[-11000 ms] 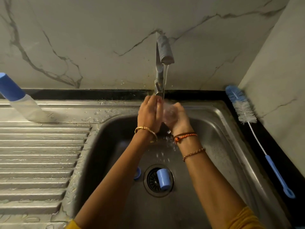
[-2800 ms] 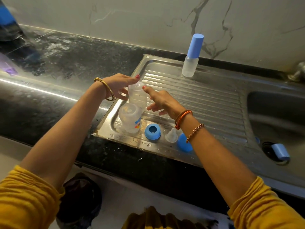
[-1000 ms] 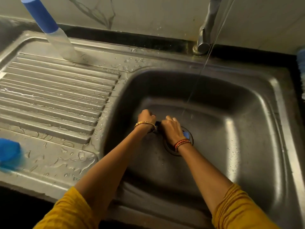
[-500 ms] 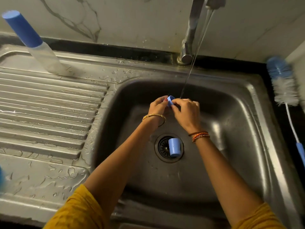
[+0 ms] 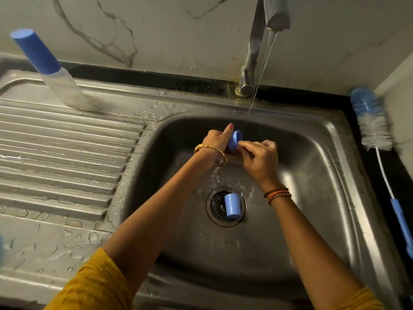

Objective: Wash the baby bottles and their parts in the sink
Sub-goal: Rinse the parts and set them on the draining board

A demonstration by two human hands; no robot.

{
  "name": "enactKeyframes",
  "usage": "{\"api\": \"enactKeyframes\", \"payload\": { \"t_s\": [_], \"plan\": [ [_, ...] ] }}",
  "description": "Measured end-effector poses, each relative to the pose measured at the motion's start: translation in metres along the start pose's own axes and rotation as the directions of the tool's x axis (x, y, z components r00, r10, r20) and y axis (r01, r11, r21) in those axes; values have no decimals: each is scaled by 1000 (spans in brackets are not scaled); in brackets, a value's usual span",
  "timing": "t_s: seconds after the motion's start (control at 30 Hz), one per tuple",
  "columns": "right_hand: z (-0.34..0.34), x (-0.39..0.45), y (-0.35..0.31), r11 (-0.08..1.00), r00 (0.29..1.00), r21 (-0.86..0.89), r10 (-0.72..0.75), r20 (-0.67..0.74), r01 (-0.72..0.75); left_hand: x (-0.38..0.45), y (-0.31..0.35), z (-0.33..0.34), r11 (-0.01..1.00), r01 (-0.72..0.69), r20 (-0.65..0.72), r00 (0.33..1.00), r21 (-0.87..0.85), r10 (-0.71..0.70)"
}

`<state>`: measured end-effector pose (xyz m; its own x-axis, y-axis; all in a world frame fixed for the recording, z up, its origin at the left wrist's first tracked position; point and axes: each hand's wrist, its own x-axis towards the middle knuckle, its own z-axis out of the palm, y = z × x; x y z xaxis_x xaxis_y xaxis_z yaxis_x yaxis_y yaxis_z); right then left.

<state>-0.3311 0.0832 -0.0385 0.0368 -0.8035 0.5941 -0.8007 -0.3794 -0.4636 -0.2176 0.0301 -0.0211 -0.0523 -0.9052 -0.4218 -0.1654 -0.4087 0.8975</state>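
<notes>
**Head view: small blue ring under the stream, blue cap left on the drain**

Left of frame: capped bottle [image 5: 55, 77] stands on the draining board [image 5: 67, 153], well apart from my hands. Not touched.

Centre: my left hand [image 5: 215, 140] and right hand [image 5: 259, 157] are together over the sink basin [image 5: 312, 186], both closed on one small blue ring [image 5: 234, 139]. Left fingers curl round its near side, forefinger raised along it. Right fingertips pinch its right edge. Its open mouth tilts up and to the right, toward the thin water stream [image 5: 252, 101], which falls just beside the rim. Judgement: rinsing this piece is the step in hand.

Below the hands: blue cap [image 5: 232, 205] lies on its side across the drain strainer [image 5: 225, 206], long axis running toward me. It sits straight below and between both wrists, slightly nearer the right. Judgement: next piece to lift, and either hand reaches it once freed.

Right of frame: bottle brush [image 5: 371, 124] lies on the worktop [image 5: 348, 101], bristles away from me, idle.
</notes>
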Motion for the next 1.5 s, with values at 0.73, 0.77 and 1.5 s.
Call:
{"api": "enactKeyframes", "payload": {
  "t_s": [0.73, 0.77, 1.5],
  "plan": [
    [-5, 24, -16, 980, 984, 87, 179, 12, -179, -5, 14, 13, 925, 29, 53, 999, -380, -9],
    [-9, 22, -12, 999, 998, 7, 52, 27, -53, -4, 16, 10, 918, 67, 77, 996, -391, -40],
    [-39, 16, 2, 938, 956, -228, -217, 198, 261, -15, 4, 19, 763, 343, 300, 932, -547, -203]
  ]
}}
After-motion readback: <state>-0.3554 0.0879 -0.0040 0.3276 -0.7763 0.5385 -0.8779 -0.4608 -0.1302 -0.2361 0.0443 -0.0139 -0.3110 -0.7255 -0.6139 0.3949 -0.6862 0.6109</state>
